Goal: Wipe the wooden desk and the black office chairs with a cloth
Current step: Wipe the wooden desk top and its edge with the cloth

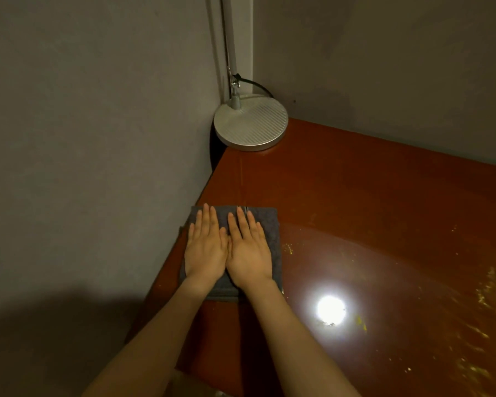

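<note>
A folded grey cloth lies flat on the reddish-brown wooden desk, close to the desk's left edge by the wall. My left hand and my right hand press down on the cloth side by side, palms flat and fingers straight, pointing away from me. Both hands cover most of the cloth. No office chair is in view.
A lamp's round silver base with its pole and black cable stands in the desk's far left corner. Grey walls border the desk on the left and behind. A bright light glare and yellowish specks mark the desk's right part.
</note>
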A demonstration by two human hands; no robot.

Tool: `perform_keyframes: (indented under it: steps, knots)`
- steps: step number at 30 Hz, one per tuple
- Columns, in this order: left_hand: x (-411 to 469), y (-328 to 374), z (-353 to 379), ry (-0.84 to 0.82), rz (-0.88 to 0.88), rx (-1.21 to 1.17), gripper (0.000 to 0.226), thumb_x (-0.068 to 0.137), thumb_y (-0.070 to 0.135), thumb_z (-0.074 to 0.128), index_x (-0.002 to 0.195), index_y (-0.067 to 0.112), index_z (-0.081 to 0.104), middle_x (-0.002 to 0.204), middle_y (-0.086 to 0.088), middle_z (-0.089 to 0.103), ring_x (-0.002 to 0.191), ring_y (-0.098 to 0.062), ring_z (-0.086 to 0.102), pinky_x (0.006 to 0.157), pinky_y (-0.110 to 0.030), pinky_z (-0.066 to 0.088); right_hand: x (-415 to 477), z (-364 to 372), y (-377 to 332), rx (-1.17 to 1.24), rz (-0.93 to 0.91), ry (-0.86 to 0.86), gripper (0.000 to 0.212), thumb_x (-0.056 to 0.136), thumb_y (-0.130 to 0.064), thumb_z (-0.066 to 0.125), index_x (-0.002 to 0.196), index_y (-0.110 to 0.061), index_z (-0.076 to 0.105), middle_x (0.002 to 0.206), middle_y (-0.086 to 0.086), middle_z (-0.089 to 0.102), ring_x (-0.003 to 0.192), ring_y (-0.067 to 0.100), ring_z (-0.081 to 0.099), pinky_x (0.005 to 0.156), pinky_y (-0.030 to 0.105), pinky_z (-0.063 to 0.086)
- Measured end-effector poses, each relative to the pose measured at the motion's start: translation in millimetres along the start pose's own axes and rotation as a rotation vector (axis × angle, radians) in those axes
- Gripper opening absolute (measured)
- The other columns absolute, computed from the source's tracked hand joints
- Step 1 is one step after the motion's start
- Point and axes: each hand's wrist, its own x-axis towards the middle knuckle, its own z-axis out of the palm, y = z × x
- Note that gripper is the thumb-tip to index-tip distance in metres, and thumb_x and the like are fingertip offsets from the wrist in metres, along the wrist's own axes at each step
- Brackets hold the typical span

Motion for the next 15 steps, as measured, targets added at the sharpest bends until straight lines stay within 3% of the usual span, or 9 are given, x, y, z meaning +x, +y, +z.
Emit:
perform_keyframes:
  steps: [4, 8, 15]
  knots:
    - [-12.6, 50.5, 8.5, -0.044, 0.045, -0.029, 0.054, 0.103, 0.028, 0.012, 0.148, 0.006, -0.01, 0.157, -0.008, -0.013, 0.146, -0.017, -0.009, 0.116, -0.029, -0.008, -18.9, -12.1, 46.7, 0.001, 0.04, 0.031, 0.052, 0.093, -0.032, 0.028, 0.13, -0.008, 0.056, 0.138, 0.013, 0.05, 0.129, 0.026, 0.048, 0.106, 0.04, 0.027]
    - [-28.2, 104.1, 16.3, -0.076, 0.106, -0.04, 0.055, 0.103, 0.03, 0.011, 0.148, 0.007, -0.011, 0.157, -0.007, -0.015, 0.145, -0.016, -0.012, 0.116, -0.029, -0.008, -45.7, -31.1, 94.8, 0.062, 0.051, 0.046, 0.069, 0.091, -0.042, 0.0, 0.148, -0.011, 0.024, 0.156, 0.009, 0.015, 0.146, 0.024, 0.01, 0.113, 0.03, -0.005]
    - [-62.6, 213.1, 37.6, -0.107, 0.279, -0.014, 0.055, 0.103, 0.032, 0.01, 0.148, 0.007, -0.012, 0.156, -0.007, -0.018, 0.145, -0.017, -0.014, 0.116, -0.03, -0.009, -102.2, -63.4, 192.3, 0.024, 0.232, 0.067, 0.075, 0.085, -0.046, -0.011, 0.151, -0.017, 0.012, 0.159, 0.003, 0.003, 0.146, 0.018, -0.003, 0.112, 0.026, -0.012]
